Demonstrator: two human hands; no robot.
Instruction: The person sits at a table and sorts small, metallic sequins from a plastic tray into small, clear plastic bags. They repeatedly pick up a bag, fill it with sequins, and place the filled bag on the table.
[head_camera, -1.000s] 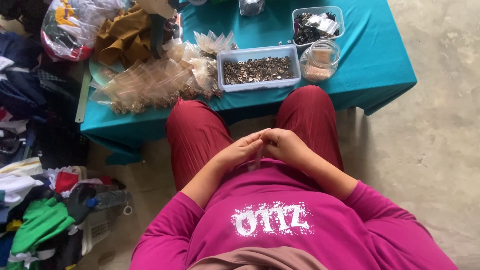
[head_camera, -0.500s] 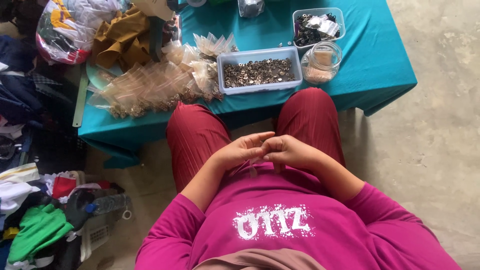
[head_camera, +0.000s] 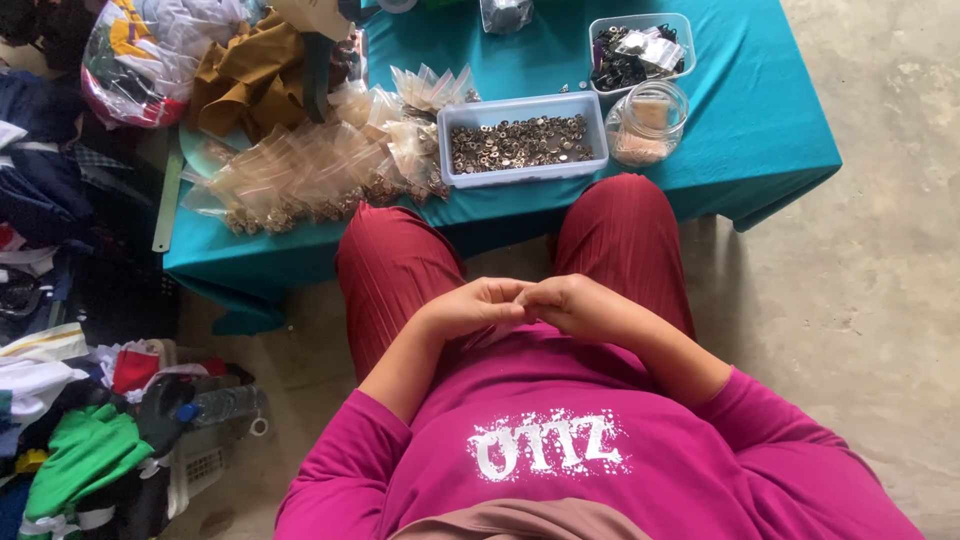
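Note:
My left hand (head_camera: 472, 306) and my right hand (head_camera: 578, 306) meet over my lap, above my red trousers (head_camera: 395, 270). The fingers of both are curled and the fingertips touch in the middle. Anything pinched between them is hidden by the fingers. In front of my knees, on the teal-covered table (head_camera: 770, 130), stands a clear rectangular tray (head_camera: 520, 176) filled with small dark metal pieces. To its left lies a heap of small clear bags (head_camera: 300, 175), several with metal pieces inside.
A glass jar (head_camera: 648, 125) and a second clear tub (head_camera: 692, 40) of dark parts sit at the table's right. Brown cloth (head_camera: 245, 80) and a bag of fabric (head_camera: 125, 60) lie at its left. Clothes (head_camera: 80, 460) and a plastic bottle (head_camera: 225, 405) cover the floor on the left. Bare concrete (head_camera: 880, 300) lies to the right.
My hands have stayed joined at my lap, with the fingers shifting slightly. The view has drifted a little, so the table sits marginally lower in the frame.

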